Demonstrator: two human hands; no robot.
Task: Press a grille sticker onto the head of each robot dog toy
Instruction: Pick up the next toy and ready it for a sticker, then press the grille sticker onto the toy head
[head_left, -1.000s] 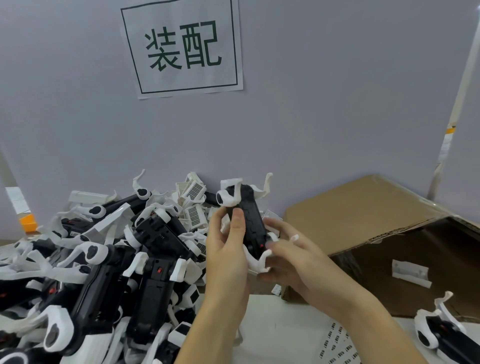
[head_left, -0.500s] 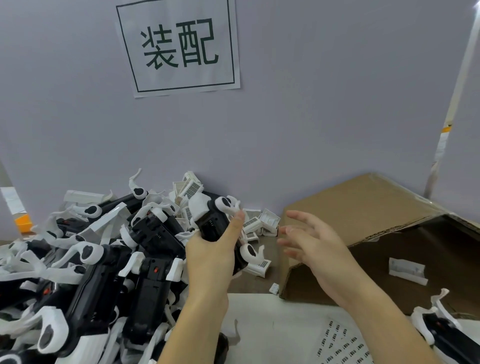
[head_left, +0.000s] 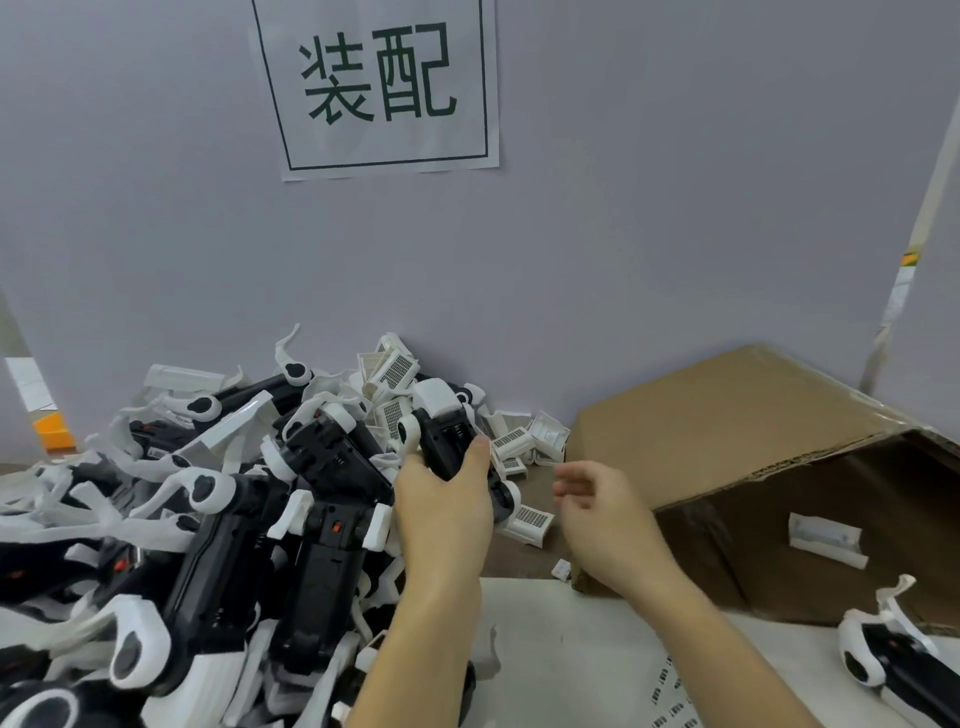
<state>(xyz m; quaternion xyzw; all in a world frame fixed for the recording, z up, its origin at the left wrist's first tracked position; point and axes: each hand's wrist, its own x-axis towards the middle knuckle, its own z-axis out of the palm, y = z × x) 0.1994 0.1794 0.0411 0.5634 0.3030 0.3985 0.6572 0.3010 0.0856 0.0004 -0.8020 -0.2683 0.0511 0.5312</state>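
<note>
Above the pile, the left hand (head_left: 447, 512) is gripping a probably light, rigid robot dog toy (head_left: 449, 441) mid-body; the right hand (head_left: 602, 506) is hovering loosely open.

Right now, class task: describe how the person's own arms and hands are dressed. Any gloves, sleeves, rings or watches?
Both are bare. The left hand and right hand wear no gloves, and no rings show. The forearms are uncovered down to the frame's bottom edge: no sleeves, watch or wristband in view.
</note>
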